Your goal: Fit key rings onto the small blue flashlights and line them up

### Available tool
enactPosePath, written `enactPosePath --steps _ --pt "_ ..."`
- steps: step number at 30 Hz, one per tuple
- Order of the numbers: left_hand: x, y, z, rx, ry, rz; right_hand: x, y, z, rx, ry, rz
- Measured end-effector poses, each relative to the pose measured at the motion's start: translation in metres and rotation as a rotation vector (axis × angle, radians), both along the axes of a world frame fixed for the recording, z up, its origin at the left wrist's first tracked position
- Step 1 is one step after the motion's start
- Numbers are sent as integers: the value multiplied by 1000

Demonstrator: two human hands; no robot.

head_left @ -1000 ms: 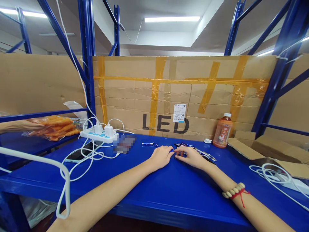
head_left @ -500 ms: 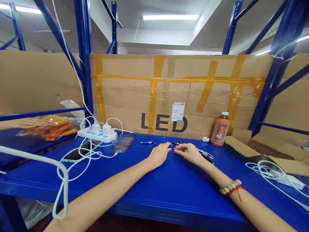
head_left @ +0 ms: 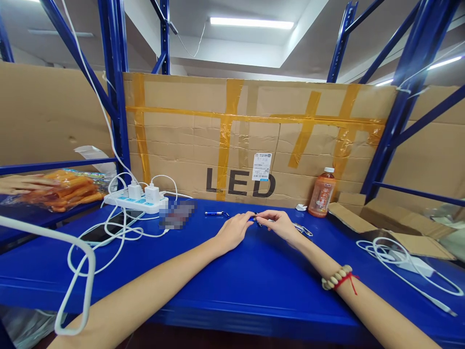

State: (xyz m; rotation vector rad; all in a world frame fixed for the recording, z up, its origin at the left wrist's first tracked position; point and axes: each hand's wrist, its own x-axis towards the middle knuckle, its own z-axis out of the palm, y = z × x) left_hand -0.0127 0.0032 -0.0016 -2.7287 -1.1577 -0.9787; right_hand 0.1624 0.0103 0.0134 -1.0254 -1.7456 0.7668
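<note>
The left hand (head_left: pixel 234 231) pinches a small blue object (head_left: pixel 251 219) over the surface (head_left: pixel 232 286), while the right hand (head_left: pixel 279 225) works close beside it, its grip impossible to tell.

the room is bright. a long white lamp (head_left: pixel 252 23) glows on the ceiling, and a smaller light (head_left: pixel 445 63) shines at the top right. the shiny tape (head_left: pixel 343 145) and the blue bench (head_left: pixel 232 283) catch some light, but under the bench it is dark. blurry squares hide a flat thing (head_left: pixel 177 214). the side posts (head_left: pixel 407 77) look bent over and stretched. the small blue thing (head_left: pixel 252 219) at the fingers (head_left: pixel 241 224) is hard to see.
</note>
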Motion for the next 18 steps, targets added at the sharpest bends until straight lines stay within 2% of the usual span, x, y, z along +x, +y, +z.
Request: enactPosePath --steps 6,13,18 --pt "-1 2 0 -70 -92 -31 -4 -4 0 48 2 -66" --pt "-1 7 0 -200 -165 -58 -6 -4 0 172 -87 -16" --pt "-1 4 1 -208 -156 -50 -3 -1 1 189 -30 -97"
